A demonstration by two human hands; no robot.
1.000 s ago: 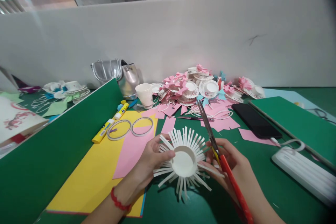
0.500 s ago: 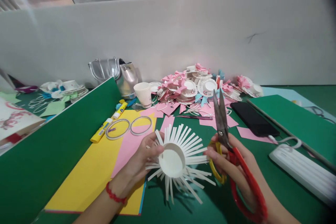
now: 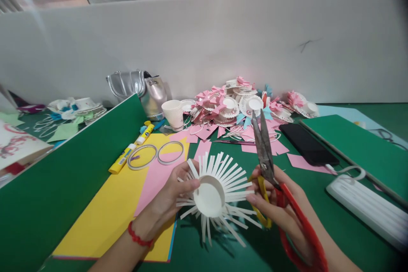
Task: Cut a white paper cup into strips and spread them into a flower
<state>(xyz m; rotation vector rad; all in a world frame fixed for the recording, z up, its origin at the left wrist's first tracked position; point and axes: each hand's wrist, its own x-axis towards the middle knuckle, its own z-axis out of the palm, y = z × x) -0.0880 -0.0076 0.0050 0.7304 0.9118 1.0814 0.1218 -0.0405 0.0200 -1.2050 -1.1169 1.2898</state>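
Note:
A white paper cup, its wall cut into many thin strips that fan out around the round base, is pinched at its left side by my left hand. Scissors with one red and one yellow handle are held in my right hand, blades pointing up and slightly apart. The right fingertips reach the ends of the strips on the cup's right side; whether they grip any I cannot tell. The cup hangs over the green table.
Yellow paper, tape rolls and glue sticks lie left, beside a green divider. Behind are paper cups, a silver bag and a heap of pink-and-white paper crafts. A phone and power strip lie right.
The scissors have tilted and shifted slightly left with my right hand, which moved a little closer to the strips. My left hand and the cup have barely moved.

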